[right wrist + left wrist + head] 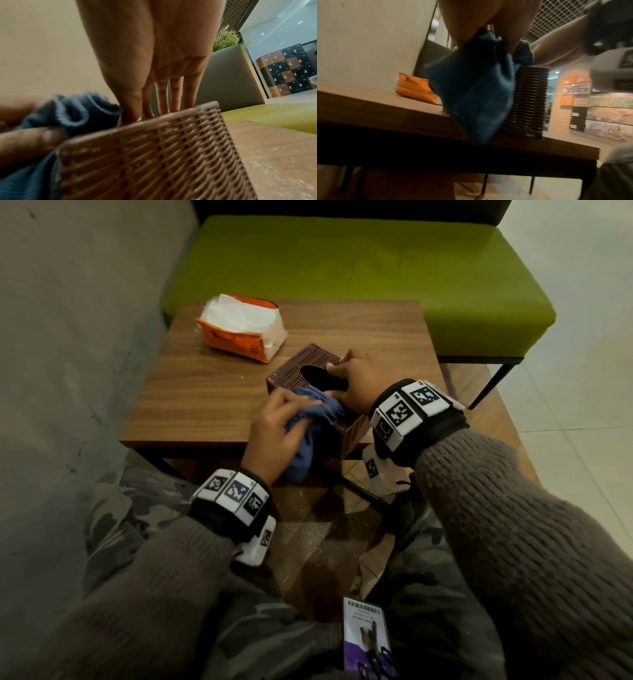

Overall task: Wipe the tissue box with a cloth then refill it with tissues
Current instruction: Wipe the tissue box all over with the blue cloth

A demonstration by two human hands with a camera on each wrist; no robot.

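A brown woven tissue box (301, 368) (154, 155) stands near the front edge of a small wooden table (205, 405), its dark oval opening facing up. My right hand (356, 381) (145, 54) rests on the box's top, fingers straight down onto it. My left hand (274, 429) grips a bunched blue cloth (311, 419) (474, 92) and presses it against the box's near left corner; part of the cloth hangs down the side of the box (530, 97). An orange pack of white tissues (239, 330) (414, 89) lies at the table's back left.
A grey wall (68, 337) runs close along the left. A green bench (376, 268) stands behind the table. My knees in camouflage trousers are below the table's front edge, and a badge (366, 642) hangs in front of me.
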